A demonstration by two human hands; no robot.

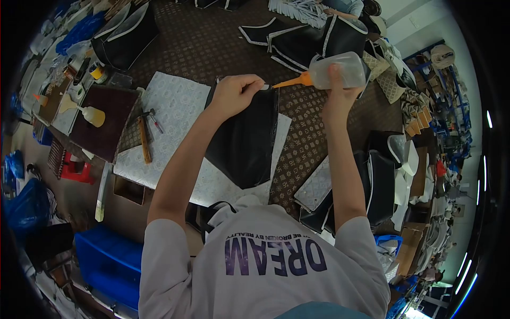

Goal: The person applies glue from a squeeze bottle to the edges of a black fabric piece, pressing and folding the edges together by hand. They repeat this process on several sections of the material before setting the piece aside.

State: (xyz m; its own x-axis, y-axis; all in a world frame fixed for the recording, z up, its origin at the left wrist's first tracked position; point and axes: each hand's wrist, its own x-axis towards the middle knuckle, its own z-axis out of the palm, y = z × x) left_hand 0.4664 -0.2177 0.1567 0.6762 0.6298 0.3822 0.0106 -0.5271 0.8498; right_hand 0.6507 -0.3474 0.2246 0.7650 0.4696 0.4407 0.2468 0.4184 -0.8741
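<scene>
My right hand is wrapped round a clear squeeze bottle with an orange nozzle, tilted so its tip points left. That tip is right at the top edge of a black leather-like bag piece, which lies on a pale patterned board. At the same edge, my left hand is closed in a pinch on the piece. A small whitish bit shows beside its fingertips.
Left of the piece lie a hammer and a smaller hammer-like tool. A yellowish bottle rests on a dark board. Black bag parts with white edging lie far ahead; a person's arm shows behind them. A blue bin stands lower left.
</scene>
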